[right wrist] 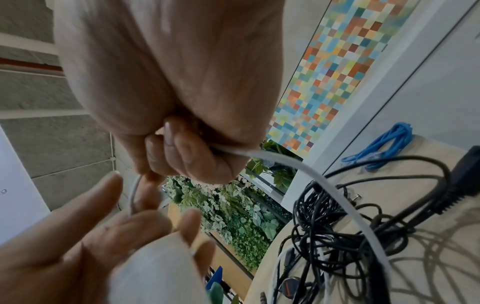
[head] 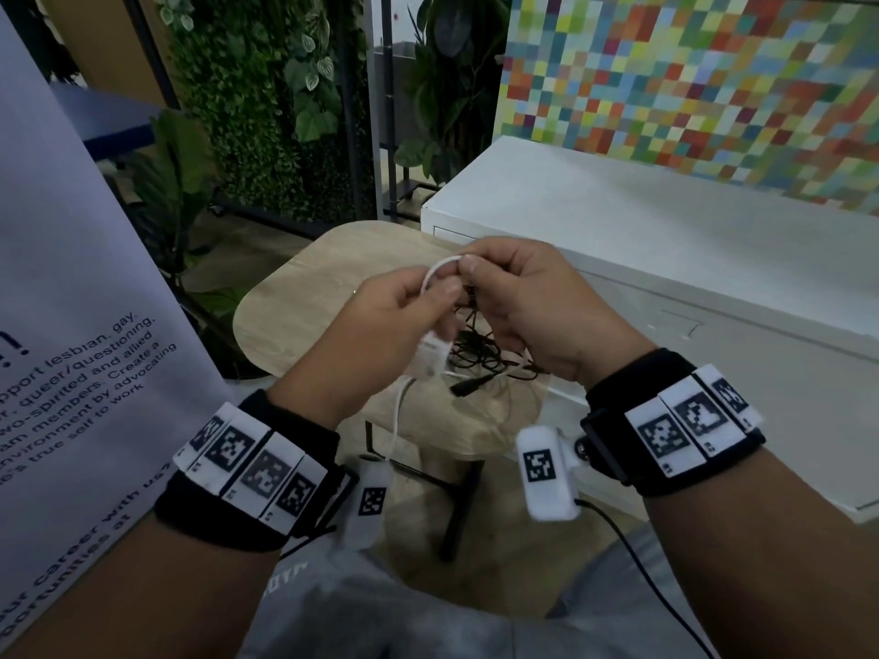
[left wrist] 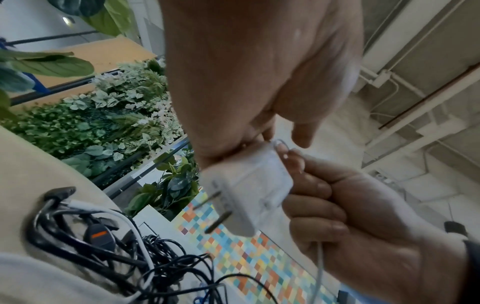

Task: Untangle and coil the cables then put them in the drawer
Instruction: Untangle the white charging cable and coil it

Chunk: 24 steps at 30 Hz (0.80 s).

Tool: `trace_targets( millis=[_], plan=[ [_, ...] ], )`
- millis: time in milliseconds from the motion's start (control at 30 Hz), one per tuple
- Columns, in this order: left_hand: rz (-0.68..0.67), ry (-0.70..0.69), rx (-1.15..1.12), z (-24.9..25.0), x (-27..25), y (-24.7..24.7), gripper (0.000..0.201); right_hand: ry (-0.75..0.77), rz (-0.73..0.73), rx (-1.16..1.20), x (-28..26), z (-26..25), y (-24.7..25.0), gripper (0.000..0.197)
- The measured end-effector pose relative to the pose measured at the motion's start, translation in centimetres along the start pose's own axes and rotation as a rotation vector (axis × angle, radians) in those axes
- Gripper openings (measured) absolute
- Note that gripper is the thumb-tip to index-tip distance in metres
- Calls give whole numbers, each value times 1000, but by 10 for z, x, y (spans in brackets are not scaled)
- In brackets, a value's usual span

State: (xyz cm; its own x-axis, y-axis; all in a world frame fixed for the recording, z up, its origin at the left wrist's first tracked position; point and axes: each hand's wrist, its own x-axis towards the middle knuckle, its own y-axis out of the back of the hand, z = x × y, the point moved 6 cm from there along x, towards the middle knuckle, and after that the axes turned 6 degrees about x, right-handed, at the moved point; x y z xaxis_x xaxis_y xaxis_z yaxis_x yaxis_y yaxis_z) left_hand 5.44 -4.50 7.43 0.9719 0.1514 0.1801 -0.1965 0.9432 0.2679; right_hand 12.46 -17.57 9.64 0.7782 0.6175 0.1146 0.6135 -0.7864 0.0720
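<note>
Both hands are raised over the small wooden table (head: 304,297) with a white cable (head: 437,271) looped between them. My left hand (head: 435,290) pinches the loop with thumb and forefinger, and the white charger plug (head: 432,356) sits under its palm, prongs out (left wrist: 215,205). My right hand (head: 473,268) grips the same cable in curled fingers (right wrist: 182,148). From there the cable runs down into a tangle of black cables (head: 480,354) lying on the table. Another white strand hangs below my left wrist.
A coiled blue cable (right wrist: 389,144) lies at the table's far side. The white drawer cabinet (head: 666,240) stands just right of the table, its front shut. A printed banner (head: 71,278) stands at the left, with plants behind the table.
</note>
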Motion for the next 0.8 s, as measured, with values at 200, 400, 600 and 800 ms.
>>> trace_targets(
  millis=[200,400,600,800],
  plan=[
    [415,88,-498,-3,3,53,29,-1,15,-79,-3,14,21,6],
    [637,180,-380,-24,1,100,18,-56,67,-37,-6,37,33,11],
    [159,136,16,-16,-1,33,44,21,-12,-15,1,19,-2,15],
    [70,17,-135,6,-3,-3,16,22,-93,0,3,10,-23,21]
  ],
)
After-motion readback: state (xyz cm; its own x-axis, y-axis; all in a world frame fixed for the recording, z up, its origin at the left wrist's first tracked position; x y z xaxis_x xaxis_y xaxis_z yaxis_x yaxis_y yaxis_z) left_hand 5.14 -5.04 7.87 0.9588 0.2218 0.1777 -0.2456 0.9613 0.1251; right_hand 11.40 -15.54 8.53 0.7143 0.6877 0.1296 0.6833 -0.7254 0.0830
